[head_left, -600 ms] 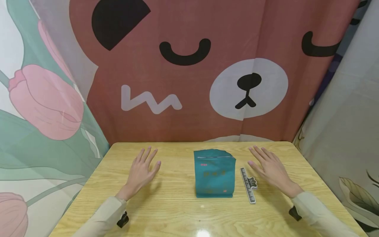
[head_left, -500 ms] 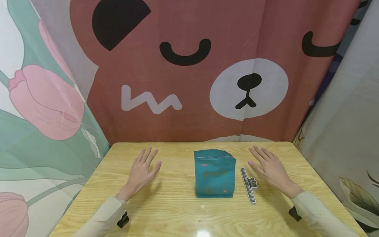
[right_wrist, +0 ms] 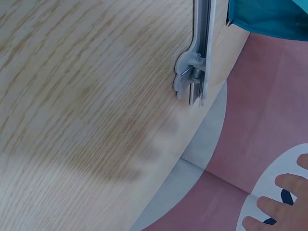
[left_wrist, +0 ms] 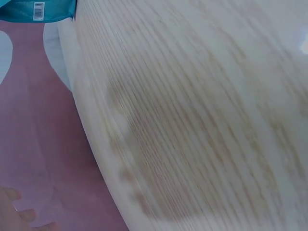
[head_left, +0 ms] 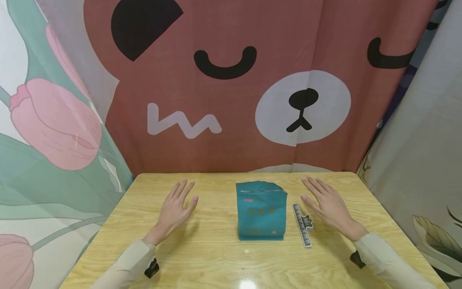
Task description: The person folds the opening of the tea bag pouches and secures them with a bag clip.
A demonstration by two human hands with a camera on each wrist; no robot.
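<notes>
A teal pouch (head_left: 262, 214) with a folded or creased top stands upright on the wooden table (head_left: 216, 261). Just to its right lies a long grey sealing clip (head_left: 302, 225) with a black-and-white pattern; its spring shows in the right wrist view, where the clip (right_wrist: 197, 72) is seen from the side. My left hand (head_left: 173, 210) hovers left of the pouch with fingers spread, holding nothing. On the other side my right hand (head_left: 330, 208) is held over the table, right of the clip, fingers extended and nothing in them. Both hands cast shadows on the wood.
Behind the table's far edge hangs a curtain (head_left: 223, 152) with a brown bear print. A floral curtain (head_left: 57, 184) borders the left, and a pale leaf-patterned one (head_left: 408, 160) the right. A black wrist strap piece (head_left: 152, 267) shows under the left sleeve.
My left hand has shifted very slightly to the right, and the right hand slightly left. The pouch and the clip have stayed in place.
</notes>
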